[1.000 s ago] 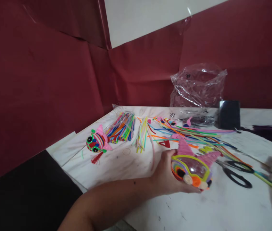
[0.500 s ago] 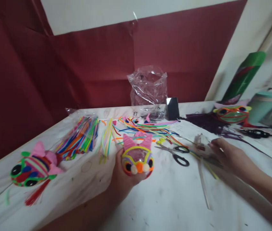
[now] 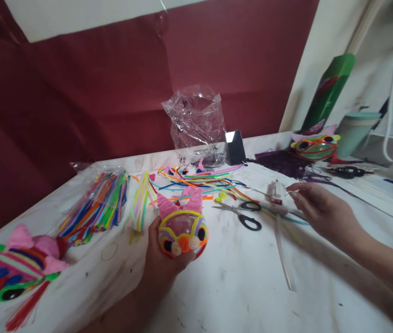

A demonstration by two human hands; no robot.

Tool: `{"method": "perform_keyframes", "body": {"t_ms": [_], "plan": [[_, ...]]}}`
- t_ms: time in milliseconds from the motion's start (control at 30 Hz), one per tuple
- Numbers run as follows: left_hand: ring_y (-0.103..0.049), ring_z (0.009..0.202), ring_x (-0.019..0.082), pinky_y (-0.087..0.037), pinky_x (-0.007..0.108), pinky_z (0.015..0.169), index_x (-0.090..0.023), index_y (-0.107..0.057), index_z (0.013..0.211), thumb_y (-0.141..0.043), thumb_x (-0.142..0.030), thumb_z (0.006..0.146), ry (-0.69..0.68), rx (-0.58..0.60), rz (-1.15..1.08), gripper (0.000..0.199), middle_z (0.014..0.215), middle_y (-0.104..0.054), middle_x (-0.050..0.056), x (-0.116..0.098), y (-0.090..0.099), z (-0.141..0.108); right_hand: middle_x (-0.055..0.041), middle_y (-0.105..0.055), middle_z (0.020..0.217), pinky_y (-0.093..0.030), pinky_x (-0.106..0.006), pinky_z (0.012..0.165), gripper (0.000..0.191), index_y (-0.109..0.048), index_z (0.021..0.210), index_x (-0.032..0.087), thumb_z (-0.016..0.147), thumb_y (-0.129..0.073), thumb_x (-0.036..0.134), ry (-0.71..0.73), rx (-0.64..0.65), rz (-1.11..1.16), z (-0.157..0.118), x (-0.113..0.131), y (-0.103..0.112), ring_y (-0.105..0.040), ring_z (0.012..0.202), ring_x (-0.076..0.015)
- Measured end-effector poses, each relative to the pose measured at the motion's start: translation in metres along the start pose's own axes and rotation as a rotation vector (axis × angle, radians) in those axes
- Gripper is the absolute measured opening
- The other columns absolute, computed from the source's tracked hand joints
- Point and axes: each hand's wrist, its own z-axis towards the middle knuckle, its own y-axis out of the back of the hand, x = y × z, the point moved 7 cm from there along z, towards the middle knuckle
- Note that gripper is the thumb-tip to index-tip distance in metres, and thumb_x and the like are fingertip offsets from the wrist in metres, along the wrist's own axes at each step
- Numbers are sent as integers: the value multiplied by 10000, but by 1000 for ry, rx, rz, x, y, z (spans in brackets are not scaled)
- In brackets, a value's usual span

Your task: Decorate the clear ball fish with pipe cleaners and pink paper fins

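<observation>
My left hand (image 3: pixel 163 249) is wrapped around a small craft animal head (image 3: pixel 183 233) with pink ears, a yellow-edged clear top and an orange nose. It holds the head face-on above the white table. At the right, my right hand (image 3: pixel 316 206) has thumb and forefinger pinched together at the side of a whitish glue gun (image 3: pixel 277 192). A long pale glue stick (image 3: pixel 284 259) extends from the gun's near end. The exact grip point is hard to make out. Black-handled scissors (image 3: pixel 245 213) lie open between the hands.
Pipe cleaners lie in a bagged bundle (image 3: pixel 101 203) and a loose pile (image 3: pixel 199 180). A colourful craft fish (image 3: pixel 15 273) rests at left. Behind stand a clear plastic bag (image 3: pixel 198 120) and a dark phone-like slab (image 3: pixel 235 148). A green cup (image 3: pixel 358 134) and another craft head (image 3: pixel 316 147) are at right.
The view has swung right, so the table items appear farther left. My right hand has risen slightly, its fingertips closer to the glue gun. My left hand keeps hold of the craft head.
</observation>
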Motion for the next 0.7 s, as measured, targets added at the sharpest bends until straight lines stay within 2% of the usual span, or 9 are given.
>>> {"method": "perform_keyframes", "body": {"t_ms": [100,200,267,367,433,567,700], "plan": [[-667,871,252,-569,332,731,-226,-451,1232,-819,-226,435,-19,-17,40,877,998,-655,10,-1,3,0,-36,-645,662,-437,-302,566,327,-542,757,240,774,-495,564,-20,44,62,1,0,0,-571,581,-195],[-662,865,256,-574,354,724,-255,-466,1213,-804,-206,402,-13,-7,27,880,1019,-650,28,-3,2,-3,6,-514,518,-375,-294,514,428,-460,577,251,797,-437,618,-60,133,1,1,-2,-6,-471,501,-166],[-659,872,265,-575,375,741,-261,-473,1205,-794,-205,395,-2,9,19,872,1023,-650,31,-4,1,-5,18,-487,526,-372,-289,513,429,-435,592,253,811,-431,622,-53,131,21,0,-2,-7,-448,507,-159],[-654,898,279,-573,400,786,-248,-475,1202,-797,-203,377,-12,31,2,887,1029,-650,34,-5,-1,-9,7,-542,612,-403,-290,536,401,-441,683,253,809,-475,632,-6,86,108,0,0,-9,-479,550,-160],[-654,902,283,-573,406,793,-244,-469,1210,-806,-188,367,-24,41,-15,910,1031,-649,39,-6,-2,-10,8,-537,600,-405,-292,536,421,-453,691,251,822,-458,651,9,86,103,-1,0,-12,-485,544,-160],[-652,932,275,-571,391,794,-235,-442,1232,-834,-194,366,-13,75,-37,951,1061,-631,39,-5,-4,-11,5,-543,549,-397,-292,503,554,-482,625,247,758,-417,781,6,100,51,-3,-2,-16,-490,494,-157],[-634,1000,285,-546,400,853,-209,-414,1242,-877,-242,361,-23,161,-67,996,1146,-598,77,-5,-7,-11,-4,-574,527,-393,-295,450,685,-539,603,249,667,-344,902,-22,91,-14,-4,-9,-17,-511,452,-167]]}}
